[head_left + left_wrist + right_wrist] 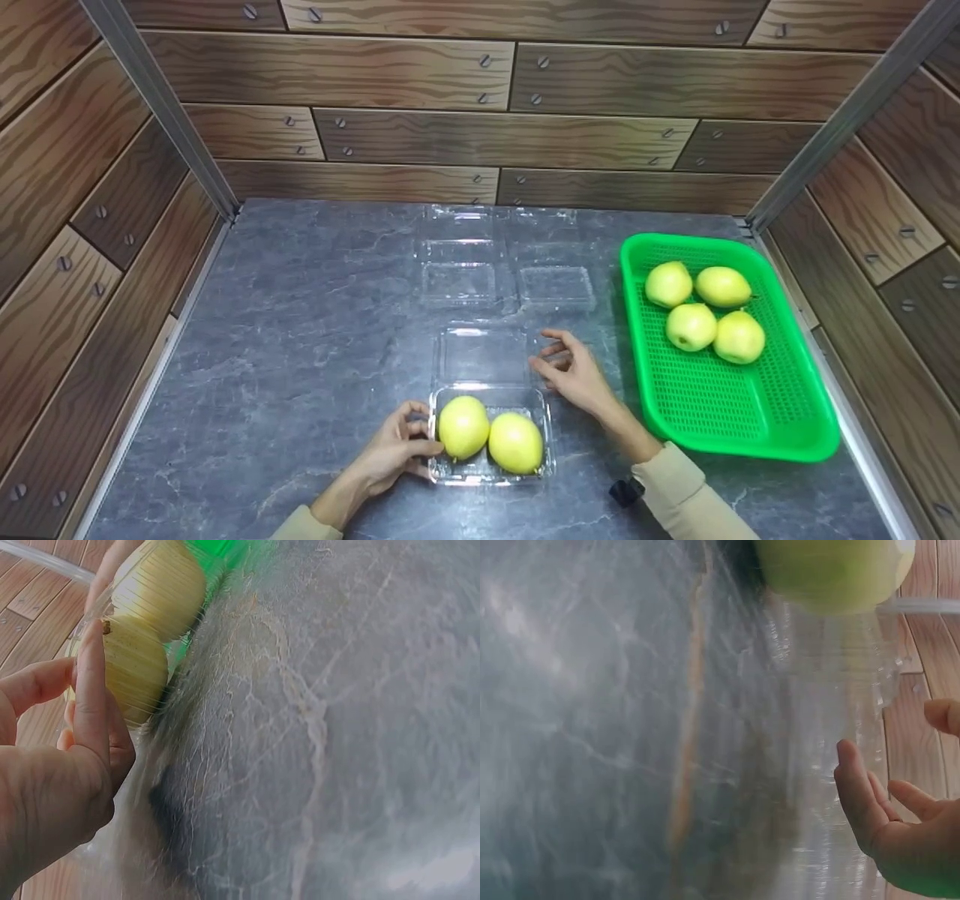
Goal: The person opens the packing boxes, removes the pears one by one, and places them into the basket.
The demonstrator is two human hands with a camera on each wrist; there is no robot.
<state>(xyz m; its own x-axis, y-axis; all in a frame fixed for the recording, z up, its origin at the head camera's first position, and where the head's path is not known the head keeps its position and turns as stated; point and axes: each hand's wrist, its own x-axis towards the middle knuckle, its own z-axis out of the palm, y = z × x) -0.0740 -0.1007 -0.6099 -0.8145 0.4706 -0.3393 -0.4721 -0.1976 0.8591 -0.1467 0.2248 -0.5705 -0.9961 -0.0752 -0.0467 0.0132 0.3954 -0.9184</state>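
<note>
A clear plastic clamshell box (491, 480) lies opened on the table, its lid (484, 354) folded back flat behind the base. Two yellow-green pears, a left one (463, 427) and a right one (515, 443), sit side by side in the base. My left hand (391, 451) pinches the base's left wall, thumb over the rim and fingers outside; the left wrist view shows these fingers (91, 690) against the plastic. Beside the lid's right edge, my right hand (579, 379) holds nothing, fingers and thumb apart. In the right wrist view, the right hand (907, 832) hovers near clear plastic.
A green plastic basket (720, 442) with several pears (691, 327) stands to the right. Behind the lid lie more opened clear boxes, one left (459, 283) and one right (556, 286). Wood-patterned walls (420, 75) border the grey marbled table (300, 337).
</note>
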